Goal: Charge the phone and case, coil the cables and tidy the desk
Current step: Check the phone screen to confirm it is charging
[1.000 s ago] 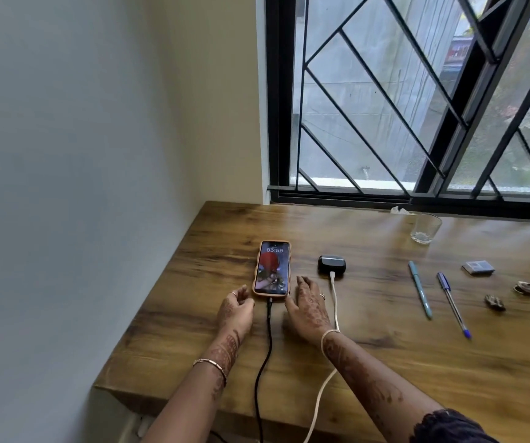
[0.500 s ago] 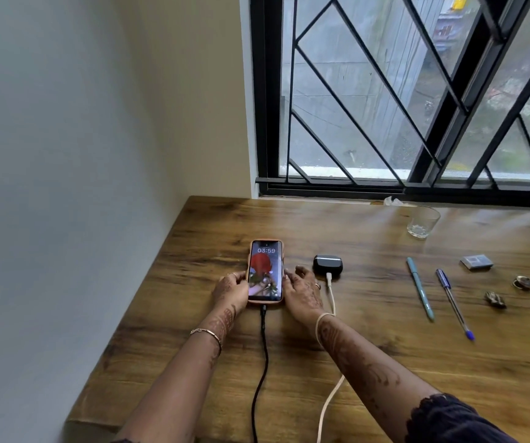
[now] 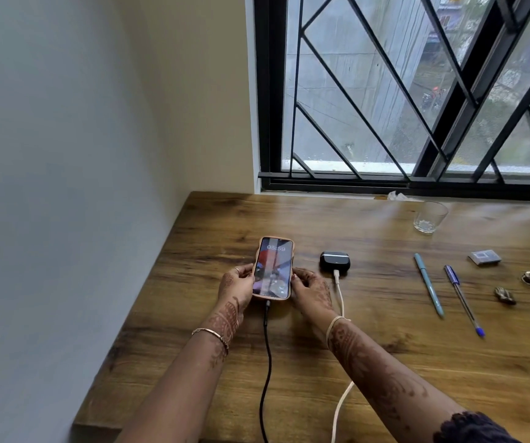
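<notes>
Phone (image 3: 273,268), left part of the counter (image 3: 385,362), long axis near-to-far, black cable (image 3: 267,346) in its near end: gripped by its long edges, left hand (image 3: 236,284) and right hand (image 3: 311,287) equally close, earbud case (image 3: 334,261) just right.

Glass (image 3: 429,217) by barred window (image 3: 417,91); teal pen (image 3: 429,284) beside blue pen (image 3: 463,298); grey box (image 3: 484,258) right, on desk (image 3: 209,238).

Grey daylight enters a black-framed, diagonally barred window (image 3: 417,91); below it runs a brown wood-grain counter (image 3: 385,362), to its left a plain pale wall (image 3: 65,155).
</notes>
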The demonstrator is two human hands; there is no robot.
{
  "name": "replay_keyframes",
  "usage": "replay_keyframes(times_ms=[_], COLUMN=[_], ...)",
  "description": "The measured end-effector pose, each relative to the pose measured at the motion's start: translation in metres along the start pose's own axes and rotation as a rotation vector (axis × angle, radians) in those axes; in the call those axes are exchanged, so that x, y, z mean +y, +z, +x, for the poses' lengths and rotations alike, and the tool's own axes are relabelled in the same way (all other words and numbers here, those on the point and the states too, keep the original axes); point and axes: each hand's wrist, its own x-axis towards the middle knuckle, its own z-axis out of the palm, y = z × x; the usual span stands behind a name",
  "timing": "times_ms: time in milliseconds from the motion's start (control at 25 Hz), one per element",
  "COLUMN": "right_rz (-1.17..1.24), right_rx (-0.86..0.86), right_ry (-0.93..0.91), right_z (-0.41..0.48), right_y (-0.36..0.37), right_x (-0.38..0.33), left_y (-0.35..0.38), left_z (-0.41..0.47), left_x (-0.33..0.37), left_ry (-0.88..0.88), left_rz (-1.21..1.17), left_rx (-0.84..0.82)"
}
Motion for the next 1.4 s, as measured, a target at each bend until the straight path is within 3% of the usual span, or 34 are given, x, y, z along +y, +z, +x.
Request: replay_keyframes(times_ms=[160,480,600,1400], right_rz=[0.251,0.824,0.994,1.184], right_rx=[0.004,-0.136,-0.175,-0.347], right_ry=[0.059,0.155,0.188,0.301], right_z=[-0.004,-0.020,-0.031,-0.042], right_y=[-0.005,-0.005,-0.007,-0.011], right_x=[-0.004,0.003,-0.003,-0.002], left_y=[-0.001,-0.002,-0.005,-0.018], left_z=[-0.013,-0.042,-0.051,-0.064], left_x=[0.002,-0.006,-0.009,-0.017], left_ry=[0.032,0.023,0.046,-0.025], left_rz=[-0.060,-0.576,-0.659,-0.872], left_rx=[0.000,-0.145,-0.196,-0.396])
